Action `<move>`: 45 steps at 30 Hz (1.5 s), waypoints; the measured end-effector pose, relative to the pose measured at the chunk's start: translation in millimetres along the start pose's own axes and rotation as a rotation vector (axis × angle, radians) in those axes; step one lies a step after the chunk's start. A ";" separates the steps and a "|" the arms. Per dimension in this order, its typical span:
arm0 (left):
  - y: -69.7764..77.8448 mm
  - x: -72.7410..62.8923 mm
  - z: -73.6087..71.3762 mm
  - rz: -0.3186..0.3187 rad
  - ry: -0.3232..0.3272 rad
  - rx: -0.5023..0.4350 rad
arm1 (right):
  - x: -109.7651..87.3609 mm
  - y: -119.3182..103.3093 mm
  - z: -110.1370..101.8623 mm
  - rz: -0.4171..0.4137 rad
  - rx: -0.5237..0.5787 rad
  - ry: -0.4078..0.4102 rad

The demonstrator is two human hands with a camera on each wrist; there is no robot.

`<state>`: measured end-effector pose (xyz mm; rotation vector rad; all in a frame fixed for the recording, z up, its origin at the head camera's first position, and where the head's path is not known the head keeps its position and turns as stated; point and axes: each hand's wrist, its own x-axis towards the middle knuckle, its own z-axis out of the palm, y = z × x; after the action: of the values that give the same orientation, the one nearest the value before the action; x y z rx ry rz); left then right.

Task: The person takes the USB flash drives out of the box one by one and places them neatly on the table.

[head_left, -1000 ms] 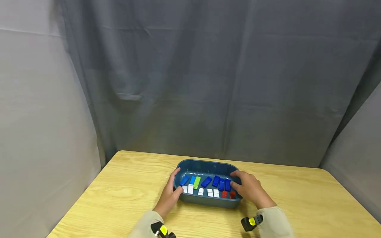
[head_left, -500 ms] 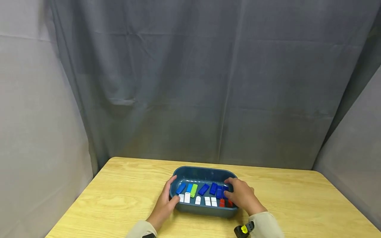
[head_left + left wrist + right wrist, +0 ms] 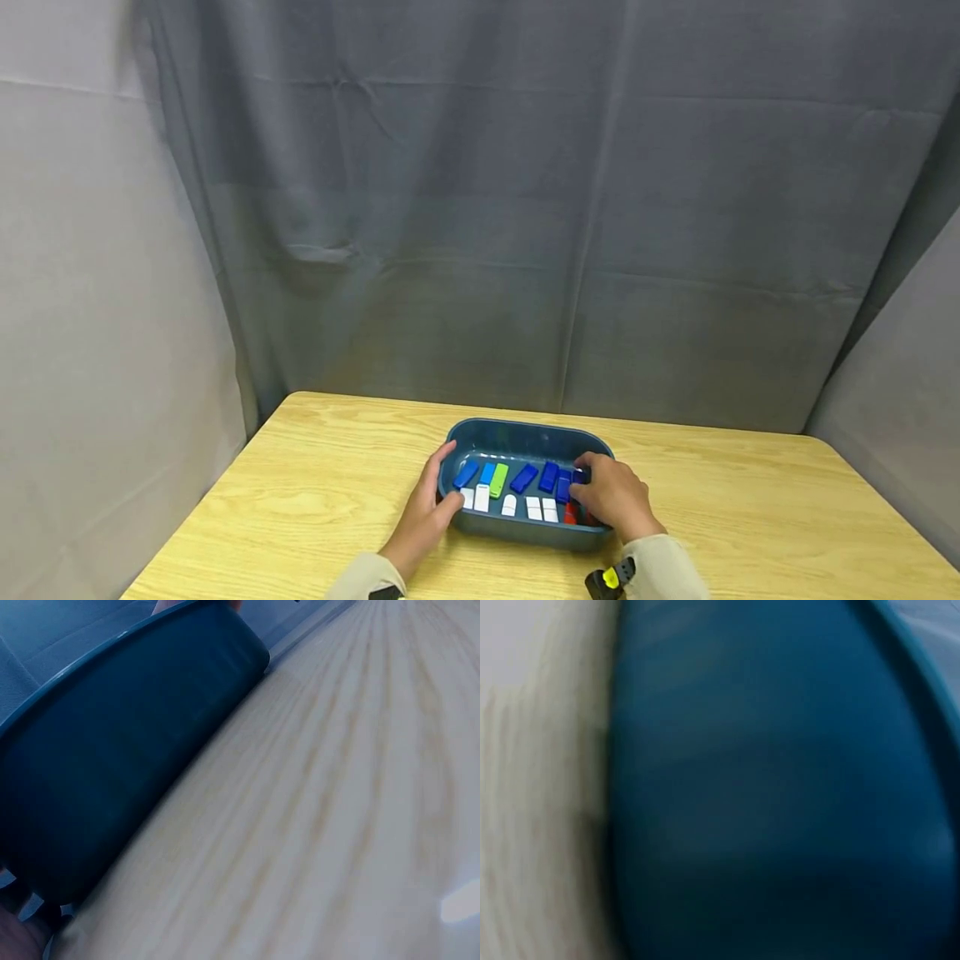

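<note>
A dark teal oval basin [image 3: 525, 532] sits on the table, holding several small pieces shaped like USB sticks in rows. My left hand [image 3: 420, 515] grips the basin's left end, thumb at the front rim and fingers along the outside. Reaching over the right end, my right hand [image 3: 617, 497] pinches a dark blue USB stick [image 3: 579, 476] between thumb and fingers. Just left of it lie more dark blue sticks [image 3: 548, 477], then a green stick [image 3: 498, 481]. White sticks [image 3: 482, 497] line the front. Red sticks [image 3: 570, 512] are partly hidden by the right hand.
The wooden table [image 3: 300, 483] extends to both sides of the basin. A grey curtain [image 3: 480, 250] hangs behind its far edge, with pale cloth at left and right. Basin wall [image 3: 780, 787] fills most of the right wrist view.
My right hand has lowered into the basin's right end and its fingers have closed around the rightmost dark blue USB stick. The left hand keeps its place on the basin.
</note>
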<state>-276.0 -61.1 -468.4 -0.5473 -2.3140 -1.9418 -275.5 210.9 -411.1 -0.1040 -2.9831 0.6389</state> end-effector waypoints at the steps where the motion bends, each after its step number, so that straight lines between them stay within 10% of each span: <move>1: 0.5 0.2 0.2 0.001 0.000 0.002 | 0.1 -0.1 0.3 0.001 -0.011 0.005; 33: -2.0 4.1 -6.6 0.025 0.019 0.097 | 5.4 -5.3 2.0 -0.050 -0.070 0.038; 45: -3.7 0.0 -11.0 0.002 -0.066 0.052 | 3.4 -0.7 -0.9 -0.038 -0.004 0.044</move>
<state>-279.1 -72.2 -469.7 -0.6176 -2.3944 -1.8846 -278.9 211.0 -409.8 -0.0604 -2.9364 0.6187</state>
